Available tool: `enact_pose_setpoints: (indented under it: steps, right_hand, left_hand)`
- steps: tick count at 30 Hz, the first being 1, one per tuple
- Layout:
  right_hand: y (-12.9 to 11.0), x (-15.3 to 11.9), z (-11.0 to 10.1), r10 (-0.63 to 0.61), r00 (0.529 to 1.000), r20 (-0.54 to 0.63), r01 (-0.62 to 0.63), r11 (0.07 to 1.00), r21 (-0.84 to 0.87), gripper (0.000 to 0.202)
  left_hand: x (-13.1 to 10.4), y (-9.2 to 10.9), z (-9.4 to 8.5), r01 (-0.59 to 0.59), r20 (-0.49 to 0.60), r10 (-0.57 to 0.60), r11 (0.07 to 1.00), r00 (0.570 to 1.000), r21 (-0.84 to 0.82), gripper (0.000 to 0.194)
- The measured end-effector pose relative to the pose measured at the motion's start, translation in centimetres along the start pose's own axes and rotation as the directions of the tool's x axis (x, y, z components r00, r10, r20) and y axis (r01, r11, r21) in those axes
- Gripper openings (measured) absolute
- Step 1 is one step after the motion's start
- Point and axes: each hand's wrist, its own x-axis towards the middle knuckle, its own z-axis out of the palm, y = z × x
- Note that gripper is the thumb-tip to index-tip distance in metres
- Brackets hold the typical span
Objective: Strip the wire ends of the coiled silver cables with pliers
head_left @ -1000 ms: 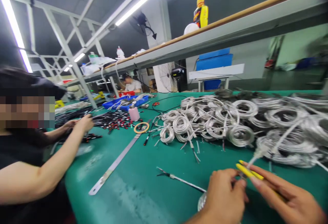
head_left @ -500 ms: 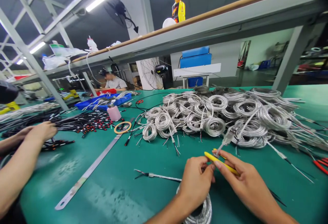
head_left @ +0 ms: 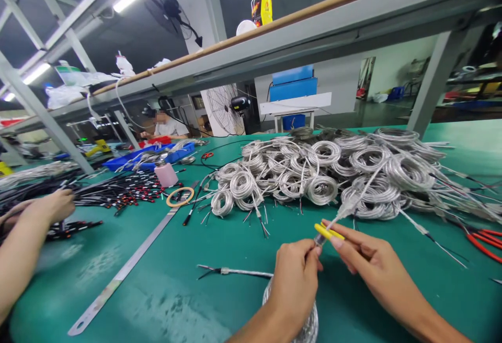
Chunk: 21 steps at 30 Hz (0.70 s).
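My left hand [head_left: 296,275] pinches a clear cable [head_left: 319,239] near its small metallic end, above a coil of clear cable [head_left: 312,324] on the green bench. Close beside it, my right hand [head_left: 371,259] grips a yellow tool [head_left: 328,232], whose tips lie against the same cable. The cable runs up from the tool to a clear connector [head_left: 348,206] near the pile. A stripped cable end [head_left: 219,270] with thin loose wires points left from the coil. Part of the coil is hidden behind my left hand and wrist.
A large pile of coiled clear cables [head_left: 325,149] covers the bench's far side. Red-handled pliers [head_left: 484,243] lie right. A steel ruler [head_left: 129,262], tape ring [head_left: 179,197], pink bottle [head_left: 166,174] and blue tray [head_left: 147,157] are left, near a co-worker's hand [head_left: 55,206].
The yellow tool has turned and shifted within my right hand, now closer around the cable. My left hand has moved slightly left and down. The view has shifted a little to the right.
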Motion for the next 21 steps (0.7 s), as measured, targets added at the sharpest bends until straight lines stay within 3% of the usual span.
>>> enact_pose_setpoints:
  steps: [3, 6, 10, 15, 21]
  right_hand:
    - [0.4, -0.5, 0.4, -0.005, 0.998, 0.055, 0.006, 1.000, -0.018, 0.057]
    - [0.8, -0.6, 0.7, -0.045, 0.999, 0.029, 0.047, 0.998, -0.050, 0.054]
    - [0.8, -0.3, 0.6, -0.009, 1.000, 0.001, 0.009, 0.999, -0.036, 0.053]
    - [-0.1, 0.7, -0.3, -0.043, 0.998, 0.051, 0.042, 0.999, 0.031, 0.037]
    - [-0.1, 0.8, -0.6, -0.064, 0.996, 0.060, 0.063, 0.998, 0.022, 0.036]
  left_hand:
    - [-0.2, 0.2, 0.0, 0.003, 0.008, -0.003, 1.000, 1.000, 0.004, 0.030]
    - [-0.3, 0.1, 0.0, -0.001, 0.062, 0.004, 0.999, 0.998, -0.036, 0.033]
    - [-0.2, 0.1, 0.0, 0.001, 0.065, 0.001, 0.999, 0.998, -0.038, 0.035]
    - [-0.4, 0.0, 0.1, -0.006, 0.126, 0.009, 1.000, 0.992, -0.029, 0.037]
    - [0.1, -0.1, 0.0, 0.056, 0.173, -0.039, 0.994, 0.984, -0.091, 0.033]
